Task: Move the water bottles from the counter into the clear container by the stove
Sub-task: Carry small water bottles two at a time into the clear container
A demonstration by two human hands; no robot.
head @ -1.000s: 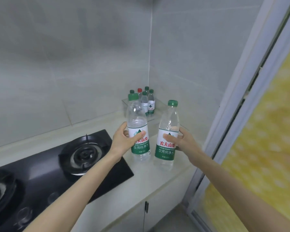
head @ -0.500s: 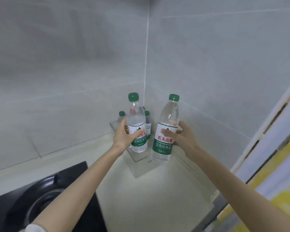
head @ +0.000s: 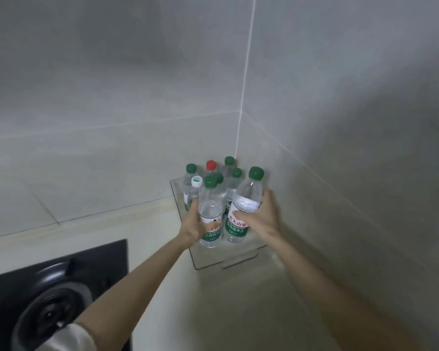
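Note:
My left hand [head: 194, 228] grips a green-capped water bottle [head: 210, 207] by its label. My right hand [head: 260, 217] grips a second green-capped water bottle [head: 246, 198], tilted slightly right. Both bottles are low inside the front part of the clear container [head: 228, 260], which sits in the wall corner of the counter. Behind them in the container stand several more bottles: green caps, one red-capped bottle [head: 211, 165] and one white-capped bottle [head: 197, 182]. Whether the held bottles touch the container floor is hidden.
The black gas stove [head: 53, 295] with its burner lies at the lower left. The pale counter [head: 226, 307] runs in front of the container. Tiled walls [head: 340, 122] meet in the corner right behind and beside the container.
Both hands have carried their bottles forward and down into the front of the clear container. The view has moved closer to the corner.

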